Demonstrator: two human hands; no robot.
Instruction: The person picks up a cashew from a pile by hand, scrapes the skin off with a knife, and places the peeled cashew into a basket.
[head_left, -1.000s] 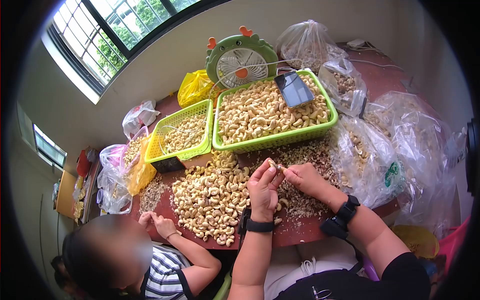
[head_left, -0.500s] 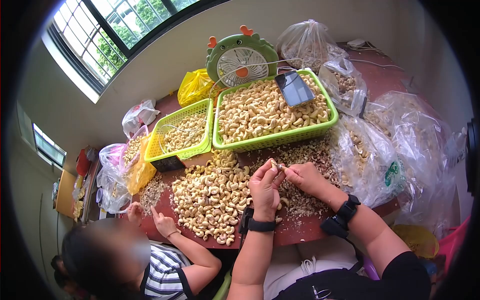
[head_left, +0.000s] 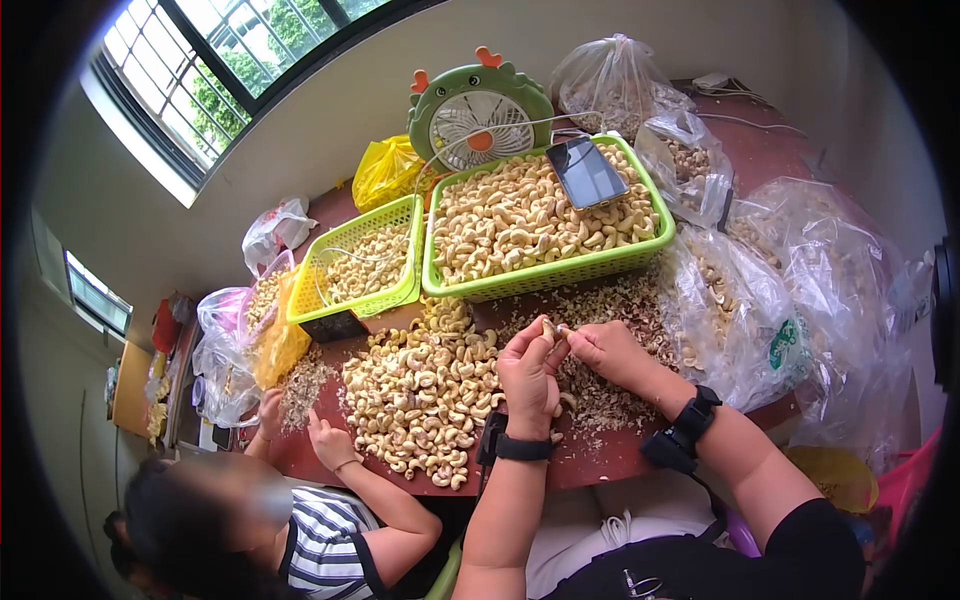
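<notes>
My left hand (head_left: 529, 388) pinches a cashew (head_left: 548, 328) between thumb and fingertips, above the front of the table. Close beside it, my right hand (head_left: 612, 354) is closed, its thumb and forefinger pressed together against the nut's right side. Whatever small thing those right fingertips may hold is too small to make out. A heap of cashews (head_left: 415, 390) lies just left of my left hand. Under and behind my hands spreads a layer of brown skin flakes (head_left: 610, 400). A large green basket (head_left: 560, 285) of pale cashews stands behind them.
A phone (head_left: 586, 172) rests on the basket's nuts, with a green fan (head_left: 481, 115) behind. A smaller green basket (head_left: 412, 270) stands left. Plastic bags (head_left: 740, 320) crowd the right. At left, another person's hands (head_left: 330, 442) are over the red table (head_left: 390, 482) near flakes.
My hands stay almost in place, with slight finger movement at the cashew. The other person's head has lowered a little, and their farther hand has moved up toward the flakes.
</notes>
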